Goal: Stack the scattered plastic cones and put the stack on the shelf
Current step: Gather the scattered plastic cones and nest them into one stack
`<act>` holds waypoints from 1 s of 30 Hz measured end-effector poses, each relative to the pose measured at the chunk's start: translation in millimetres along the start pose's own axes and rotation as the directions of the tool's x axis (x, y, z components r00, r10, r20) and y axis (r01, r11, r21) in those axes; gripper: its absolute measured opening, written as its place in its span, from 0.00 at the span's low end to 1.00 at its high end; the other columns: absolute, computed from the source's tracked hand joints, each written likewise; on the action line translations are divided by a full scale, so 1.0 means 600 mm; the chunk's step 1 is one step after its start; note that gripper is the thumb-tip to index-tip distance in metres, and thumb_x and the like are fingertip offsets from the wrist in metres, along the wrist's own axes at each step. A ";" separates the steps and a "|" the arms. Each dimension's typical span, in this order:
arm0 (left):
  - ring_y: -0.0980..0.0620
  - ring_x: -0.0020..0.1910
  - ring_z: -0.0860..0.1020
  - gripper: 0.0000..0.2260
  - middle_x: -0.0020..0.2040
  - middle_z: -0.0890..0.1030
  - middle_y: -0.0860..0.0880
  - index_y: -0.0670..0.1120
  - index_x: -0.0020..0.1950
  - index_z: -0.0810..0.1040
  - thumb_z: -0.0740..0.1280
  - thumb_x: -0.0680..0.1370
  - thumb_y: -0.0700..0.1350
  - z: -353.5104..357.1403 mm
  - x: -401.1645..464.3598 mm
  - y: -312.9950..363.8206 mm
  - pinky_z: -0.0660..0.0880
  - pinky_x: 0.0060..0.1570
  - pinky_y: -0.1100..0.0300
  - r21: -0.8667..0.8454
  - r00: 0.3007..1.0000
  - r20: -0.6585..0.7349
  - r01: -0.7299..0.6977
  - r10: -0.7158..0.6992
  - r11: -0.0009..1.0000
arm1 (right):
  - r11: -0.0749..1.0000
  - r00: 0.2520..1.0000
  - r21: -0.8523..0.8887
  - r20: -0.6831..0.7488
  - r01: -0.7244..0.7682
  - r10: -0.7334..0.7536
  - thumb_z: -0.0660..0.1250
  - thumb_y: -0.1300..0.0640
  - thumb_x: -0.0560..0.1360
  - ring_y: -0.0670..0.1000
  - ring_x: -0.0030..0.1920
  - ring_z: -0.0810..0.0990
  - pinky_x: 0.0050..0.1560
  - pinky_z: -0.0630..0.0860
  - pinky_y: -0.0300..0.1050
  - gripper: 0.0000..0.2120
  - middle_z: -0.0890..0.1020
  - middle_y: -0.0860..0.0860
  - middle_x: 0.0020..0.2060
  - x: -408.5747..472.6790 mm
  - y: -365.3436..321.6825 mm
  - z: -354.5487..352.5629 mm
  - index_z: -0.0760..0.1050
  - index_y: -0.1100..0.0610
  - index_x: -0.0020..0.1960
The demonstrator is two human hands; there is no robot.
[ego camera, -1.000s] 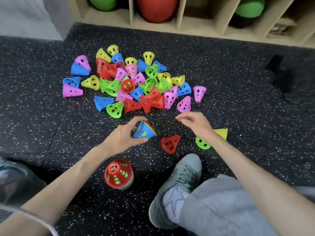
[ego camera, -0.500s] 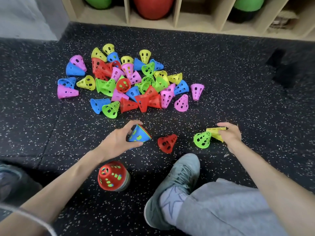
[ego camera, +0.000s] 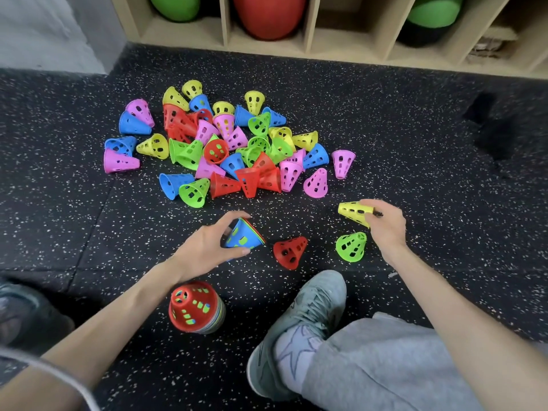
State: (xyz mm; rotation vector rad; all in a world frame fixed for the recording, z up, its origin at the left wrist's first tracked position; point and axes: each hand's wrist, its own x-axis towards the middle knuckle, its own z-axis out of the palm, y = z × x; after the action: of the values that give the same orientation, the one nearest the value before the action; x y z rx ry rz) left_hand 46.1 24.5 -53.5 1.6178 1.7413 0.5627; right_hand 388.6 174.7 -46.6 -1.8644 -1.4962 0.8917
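My left hand [ego camera: 207,247] grips a small stack of cones with a blue one outermost [ego camera: 244,237], held on its side just above the floor. A yellow cone [ego camera: 354,211] is pinched by its wide rim in my right hand [ego camera: 385,225], lifted off the floor. Between the hands lie a red cone [ego camera: 289,252] and a green cone [ego camera: 351,247] on their sides. Near my left forearm stands a taller stack topped by a red cone [ego camera: 194,307]. Several loose cones of many colours form a pile [ego camera: 231,146] further out. The wooden shelf [ego camera: 308,43] runs along the top.
My grey shoe [ego camera: 308,315] and grey trouser leg [ego camera: 385,366] lie at the lower right. A dark shoe [ego camera: 26,315] is at the left edge. The shelf cubbies hold green and red balls [ego camera: 268,16]. Speckled black floor surrounds the pile.
My right hand swung right from near the pile, took hold of the yellow cone by the green one and lifted it. The left hand kept holding its stack in place.
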 end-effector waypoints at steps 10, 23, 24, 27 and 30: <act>0.62 0.28 0.72 0.29 0.53 0.80 0.50 0.70 0.72 0.62 0.73 0.76 0.59 -0.014 -0.006 0.019 0.69 0.38 0.62 -0.020 0.996 -0.091 -0.015 0.013 1.000 | 0.944 0.909 0.230 0.289 0.237 -0.299 0.67 0.67 0.78 0.38 0.50 0.83 0.51 0.78 0.36 0.23 0.83 0.48 0.57 -0.074 -0.133 0.073 0.72 0.48 0.68; 0.62 0.31 0.74 0.35 0.53 0.82 0.56 0.65 0.78 0.62 0.75 0.75 0.57 -0.021 -0.018 0.018 0.69 0.40 0.61 -0.048 0.982 -0.186 -0.028 0.019 0.998 | 0.911 0.664 0.258 0.624 0.321 -0.411 0.66 0.62 0.81 0.41 0.54 0.84 0.58 0.78 0.40 0.14 0.87 0.46 0.52 -0.139 -0.186 0.154 0.83 0.51 0.62; 0.63 0.31 0.74 0.35 0.52 0.82 0.57 0.66 0.78 0.62 0.75 0.75 0.58 -0.023 -0.020 0.015 0.69 0.40 0.61 -0.051 0.982 -0.186 -0.025 0.015 0.998 | 0.911 0.657 0.254 0.633 0.324 -0.410 0.66 0.62 0.80 0.41 0.54 0.84 0.58 0.78 0.40 0.13 0.87 0.46 0.52 -0.142 -0.191 0.158 0.83 0.50 0.62; 0.61 0.29 0.73 0.35 0.48 0.81 0.56 0.68 0.77 0.63 0.75 0.74 0.59 -0.030 -0.030 0.001 0.68 0.38 0.62 -0.062 0.980 -0.198 -0.003 -0.010 0.998 | 0.917 0.631 0.254 0.667 0.307 -0.396 0.69 0.60 0.80 0.41 0.55 0.84 0.56 0.77 0.35 0.13 0.87 0.49 0.52 -0.146 -0.201 0.169 0.82 0.51 0.62; 0.62 0.31 0.73 0.35 0.46 0.79 0.53 0.69 0.75 0.64 0.77 0.72 0.60 -0.036 -0.036 -0.010 0.68 0.39 0.62 -0.083 0.973 -0.228 0.023 -0.041 0.996 | 0.917 0.619 0.264 0.678 0.299 -0.397 0.70 0.62 0.78 0.38 0.52 0.83 0.51 0.75 0.30 0.14 0.87 0.50 0.52 -0.153 -0.208 0.180 0.82 0.54 0.63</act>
State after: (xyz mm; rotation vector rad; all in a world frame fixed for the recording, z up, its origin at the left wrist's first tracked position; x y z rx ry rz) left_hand 26.3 5.3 -39.2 1.5149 1.8816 0.8216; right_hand 215.9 113.2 -1.7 -1.0617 -2.1029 1.5865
